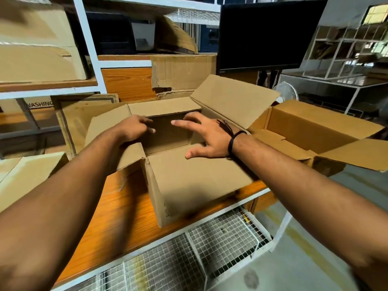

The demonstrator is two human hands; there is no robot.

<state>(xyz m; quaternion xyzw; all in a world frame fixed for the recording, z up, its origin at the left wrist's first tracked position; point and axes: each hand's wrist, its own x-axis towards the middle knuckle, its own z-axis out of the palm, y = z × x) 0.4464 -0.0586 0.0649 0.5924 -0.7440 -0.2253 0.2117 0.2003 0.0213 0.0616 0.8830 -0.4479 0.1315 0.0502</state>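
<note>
Fingers [181, 122] of right hand [207, 139] spread over upright cardboard box [195, 185], opening upward.

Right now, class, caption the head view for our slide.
Left hand and right hand reach over an open cardboard box on a wooden shelf.

A storeroom or warehouse — metal shelving [90, 49] stacked with cardboard cartons [37, 57], bare concrete floor [304, 259].

Two hands: left hand [134, 128], right hand [206, 137]. Two open boxes: near box [189, 181], side box [304, 127]. One monitor [266, 32], one fan [286, 93], one wristband [231, 143].
</note>
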